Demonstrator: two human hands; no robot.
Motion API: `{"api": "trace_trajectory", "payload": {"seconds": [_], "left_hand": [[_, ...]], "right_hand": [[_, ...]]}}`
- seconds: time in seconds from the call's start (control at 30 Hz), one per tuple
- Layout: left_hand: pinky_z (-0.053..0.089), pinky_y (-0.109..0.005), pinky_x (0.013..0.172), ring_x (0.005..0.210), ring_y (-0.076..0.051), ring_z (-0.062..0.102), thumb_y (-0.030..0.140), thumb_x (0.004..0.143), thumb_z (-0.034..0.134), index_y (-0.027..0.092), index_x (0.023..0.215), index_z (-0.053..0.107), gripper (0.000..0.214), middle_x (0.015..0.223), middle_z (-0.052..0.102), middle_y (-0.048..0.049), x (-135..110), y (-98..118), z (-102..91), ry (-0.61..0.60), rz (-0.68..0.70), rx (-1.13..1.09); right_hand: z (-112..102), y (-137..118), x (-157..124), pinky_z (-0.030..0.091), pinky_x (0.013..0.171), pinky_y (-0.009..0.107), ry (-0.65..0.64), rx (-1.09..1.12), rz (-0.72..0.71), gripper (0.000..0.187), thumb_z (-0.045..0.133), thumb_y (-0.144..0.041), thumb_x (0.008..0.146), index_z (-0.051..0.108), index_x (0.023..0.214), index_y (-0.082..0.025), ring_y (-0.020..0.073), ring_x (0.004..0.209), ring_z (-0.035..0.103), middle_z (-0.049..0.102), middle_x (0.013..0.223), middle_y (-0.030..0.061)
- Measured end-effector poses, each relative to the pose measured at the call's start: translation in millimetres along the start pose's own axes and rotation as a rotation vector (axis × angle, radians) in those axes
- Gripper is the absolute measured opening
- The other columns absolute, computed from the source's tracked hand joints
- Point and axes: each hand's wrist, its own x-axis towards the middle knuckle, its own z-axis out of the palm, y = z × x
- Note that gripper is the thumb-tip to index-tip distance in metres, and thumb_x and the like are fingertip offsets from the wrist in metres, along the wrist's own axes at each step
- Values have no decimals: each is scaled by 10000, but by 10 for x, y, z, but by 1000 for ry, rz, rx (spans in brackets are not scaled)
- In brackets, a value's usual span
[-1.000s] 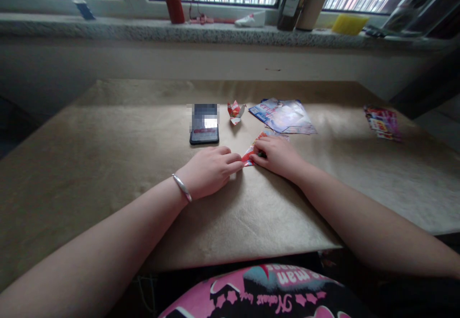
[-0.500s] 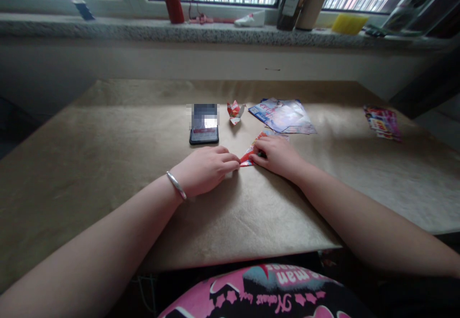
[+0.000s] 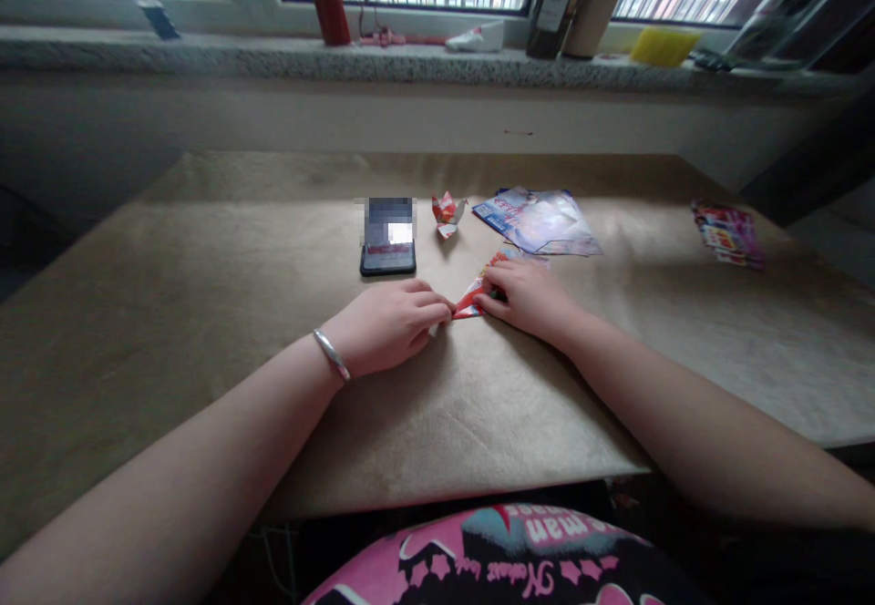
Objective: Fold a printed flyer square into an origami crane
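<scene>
A folded sheet of colourful printed paper point(image 3: 471, 299), red and white at its near corner, lies on the table between my hands. My left hand point(image 3: 393, 324), with a silver bangle at the wrist, pinches the paper's pointed left tip. My right hand point(image 3: 526, 297) rests on the paper with bent fingers, thumb and fingertips pressing it down and covering part of it. Just beyond, a small folded paper figure point(image 3: 447, 213) in red and white stands upright. Left of it lies a phone point(image 3: 388, 254), its screen partly blurred out.
Printed sheets point(image 3: 540, 220) lie behind my right hand, and a small stack of colourful papers point(image 3: 728, 236) is at far right. The windowsill point(image 3: 410, 63) holds a red bottle point(image 3: 332, 15), a yellow block point(image 3: 664, 45) and other items. The table's near edge is close to my body.
My left hand has shifted slightly left, and a little more of the paper's tip shows beside its fingertips. My right hand stays in place on the paper.
</scene>
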Motion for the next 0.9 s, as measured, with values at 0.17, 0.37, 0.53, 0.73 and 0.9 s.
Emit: {"api": "trace_trajectory", "payload": {"seconds": [0.17,0.37,0.53,0.73,0.9], "left_hand": [[473,-310,842,956,-179,547,170,866,471,193,1090,607,263,1103,633,-43,13,50,13,8,14,55],[469,-325,854,986,-191,545,177,859,477,180,1091,607,265,1111,627,-54,21,85,19,22,3,85],[470,-322,857,985,-183,550,174,854,486,190,1091,604,265,1109,628,-46,20,76,36,40,-7,62],[471,-318,854,978,-176,555,177,860,483,196,1086,610,260,1096,635,-47,14,66,65,67,3,68],[472,-323,865,985,-180,552,178,860,484,196,1112,598,278,1109,629,-42,17,66,63,47,3,86]], "right_hand": [[8,-9,2,327,661,291,9,-3,4,226,542,-371,829,571,707,-183,179,754,526,639,791,58],[-8,-8,-15,348,832,360,107,16,-76,182,567,-375,826,616,780,-206,200,849,516,656,847,48],[-70,-17,-58,187,1044,497,144,18,-257,164,517,-266,859,679,846,-290,206,999,507,681,912,-15],[-121,-25,-95,137,1083,534,75,59,-371,225,505,-237,856,695,905,-347,197,1045,507,697,922,-55],[-144,-46,-82,198,1063,491,61,20,-420,251,463,-232,881,689,927,-331,179,973,540,700,918,-50]]}}
